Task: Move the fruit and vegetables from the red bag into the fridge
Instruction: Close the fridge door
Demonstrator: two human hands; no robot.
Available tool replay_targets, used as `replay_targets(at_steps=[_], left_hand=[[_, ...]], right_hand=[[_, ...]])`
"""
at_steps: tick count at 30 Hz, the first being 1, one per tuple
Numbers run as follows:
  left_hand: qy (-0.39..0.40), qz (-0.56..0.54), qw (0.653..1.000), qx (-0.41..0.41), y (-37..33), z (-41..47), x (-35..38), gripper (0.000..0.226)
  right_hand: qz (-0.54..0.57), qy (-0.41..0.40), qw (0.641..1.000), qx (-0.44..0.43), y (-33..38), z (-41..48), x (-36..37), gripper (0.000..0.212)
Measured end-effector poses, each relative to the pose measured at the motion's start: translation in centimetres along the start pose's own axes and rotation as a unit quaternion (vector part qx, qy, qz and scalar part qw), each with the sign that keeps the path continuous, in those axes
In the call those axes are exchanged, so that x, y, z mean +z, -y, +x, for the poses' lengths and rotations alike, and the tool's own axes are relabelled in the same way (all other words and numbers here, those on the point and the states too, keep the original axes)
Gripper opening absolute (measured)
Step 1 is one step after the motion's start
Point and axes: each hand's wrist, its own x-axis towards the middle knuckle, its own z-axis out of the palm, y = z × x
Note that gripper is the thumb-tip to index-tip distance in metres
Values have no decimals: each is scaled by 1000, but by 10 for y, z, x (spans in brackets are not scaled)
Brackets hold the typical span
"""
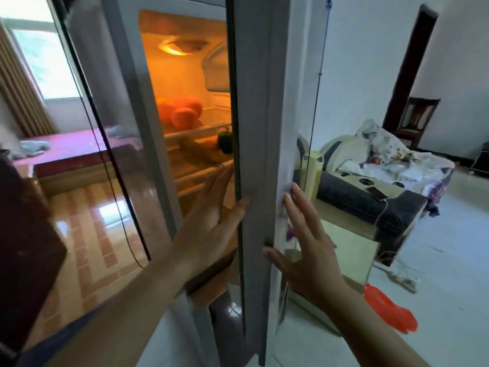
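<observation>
Head view: the fridge [182, 75] is lit, its door [254, 102] ajar. Oranges [182, 112] sit on an upper shelf, and a green pepper [225, 141] is at the front edge of the shelf below. The left hand [209, 229] lies along the door's inner edge, fingers [222, 181] straight. The right hand [304, 250] lies flat on the door's outer face, fingers [299, 205] spread. The red bag [389, 311] lies on the floor to the right.

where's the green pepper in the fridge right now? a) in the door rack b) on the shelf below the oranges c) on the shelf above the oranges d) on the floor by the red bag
b: the green pepper sits one shelf down from the oranges inside the lit fridge.
</observation>
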Motion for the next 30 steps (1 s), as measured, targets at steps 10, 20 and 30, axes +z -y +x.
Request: replay_targets(at_steps=[10,20,30], left_hand=[[-105,44,989,-94,39,-3,-50,56],[-159,210,951,-160,75,21,-65,82],[-145,200,948,-200,80,30,-68,91]], right_hand=[[59,31,997,-36,-16,63,98,84],[27,58,997,-41,-31,115,158,80],[34,71,996,-32,-31,122,172,95]])
